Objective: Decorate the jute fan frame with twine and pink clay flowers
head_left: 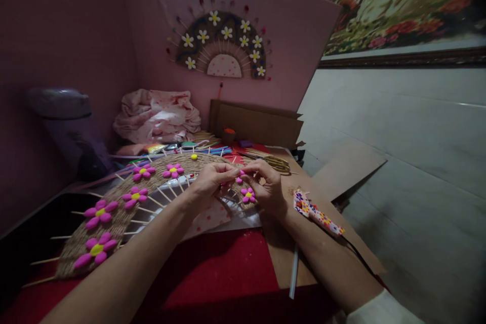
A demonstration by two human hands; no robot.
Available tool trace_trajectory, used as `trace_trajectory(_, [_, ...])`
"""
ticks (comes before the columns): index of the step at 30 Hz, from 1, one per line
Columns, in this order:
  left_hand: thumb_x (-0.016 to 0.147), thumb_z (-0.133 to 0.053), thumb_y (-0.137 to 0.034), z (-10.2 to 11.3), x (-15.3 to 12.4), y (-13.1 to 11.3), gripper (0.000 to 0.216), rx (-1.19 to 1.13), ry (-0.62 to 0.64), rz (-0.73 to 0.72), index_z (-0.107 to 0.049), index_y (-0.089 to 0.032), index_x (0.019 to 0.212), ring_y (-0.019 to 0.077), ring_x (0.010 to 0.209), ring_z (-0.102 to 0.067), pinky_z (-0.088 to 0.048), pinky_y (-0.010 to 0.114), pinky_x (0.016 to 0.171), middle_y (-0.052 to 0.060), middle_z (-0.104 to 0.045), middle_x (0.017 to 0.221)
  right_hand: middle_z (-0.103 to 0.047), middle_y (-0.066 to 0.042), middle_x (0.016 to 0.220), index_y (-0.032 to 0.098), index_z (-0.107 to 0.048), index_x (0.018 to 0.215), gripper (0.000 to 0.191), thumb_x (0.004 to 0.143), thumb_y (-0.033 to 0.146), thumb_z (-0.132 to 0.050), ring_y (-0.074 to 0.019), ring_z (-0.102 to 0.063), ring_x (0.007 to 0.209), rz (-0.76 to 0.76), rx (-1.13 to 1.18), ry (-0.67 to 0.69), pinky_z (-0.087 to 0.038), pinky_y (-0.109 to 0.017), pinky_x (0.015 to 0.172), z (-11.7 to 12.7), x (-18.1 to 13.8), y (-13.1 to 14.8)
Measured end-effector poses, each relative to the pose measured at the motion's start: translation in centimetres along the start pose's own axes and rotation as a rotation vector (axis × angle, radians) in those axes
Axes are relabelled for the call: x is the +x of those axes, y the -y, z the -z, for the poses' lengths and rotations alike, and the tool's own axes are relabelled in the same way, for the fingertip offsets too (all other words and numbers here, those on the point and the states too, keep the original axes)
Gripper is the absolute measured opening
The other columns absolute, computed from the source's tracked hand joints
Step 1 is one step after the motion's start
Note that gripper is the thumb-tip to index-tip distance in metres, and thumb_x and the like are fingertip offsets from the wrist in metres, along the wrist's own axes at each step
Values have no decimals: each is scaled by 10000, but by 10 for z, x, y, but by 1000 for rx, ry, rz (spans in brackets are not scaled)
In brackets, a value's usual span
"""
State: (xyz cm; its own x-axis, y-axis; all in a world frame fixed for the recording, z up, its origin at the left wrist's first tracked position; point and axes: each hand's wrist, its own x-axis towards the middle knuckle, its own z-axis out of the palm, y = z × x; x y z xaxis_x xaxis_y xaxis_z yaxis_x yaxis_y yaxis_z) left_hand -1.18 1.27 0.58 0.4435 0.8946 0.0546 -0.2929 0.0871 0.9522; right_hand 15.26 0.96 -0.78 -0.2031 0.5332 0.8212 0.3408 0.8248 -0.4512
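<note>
two bare hands at work on a twine-covered arch laid on a table, its sweep running from the fingertips round to eight o'clock. with the hands as the centre of the dial, the left hand comes in from seven o'clock and the right hand from four, both with fingers bent and tips drawn in around a small pink piece above the arch's right-hand part; the fingers cover much of it, so which of them grips it cannot be told.

pink flowers with yellow centres line the band between eight and nine o'clock, another sits just below the fingers at five, and a yellow dot lies at ten. pale sticks fan out across the arch.

at four o'clock, beside the right forearm, rests a flower-patterned tool; at five, a translucent rod. scissors lie between two and three, standing cardboard at one, a crumpled spotted cloth at ten. at twelve, a similar arch with white flowers hangs on a pink panel. red fabric covers the table at six.
</note>
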Motion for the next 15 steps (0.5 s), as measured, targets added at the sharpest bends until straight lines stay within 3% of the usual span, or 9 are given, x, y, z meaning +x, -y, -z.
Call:
trace_trajectory(7, [643, -742, -384, -1, 0, -1, 315, 3, -18, -19, -559, -133, 589, 28, 337, -320, -164, 190, 359, -48, -457, 419, -630, -27, 786, 196, -639, 842, 50, 828, 192, -591, -140, -569, 737, 15, -8, -14, -436, -257, 595, 0, 0, -2])
trace_trajectory(15, [630, -748, -403, -1, 0, -1, 333, 1, -25, -15, -554, -136, 592, 24, 332, -311, -154, 191, 356, -49, -460, 419, -627, -29, 774, 194, -639, 836, 41, 822, 203, -601, -134, -560, 695, -21, -6, 7, -423, -245, 544, 0, 1, 1])
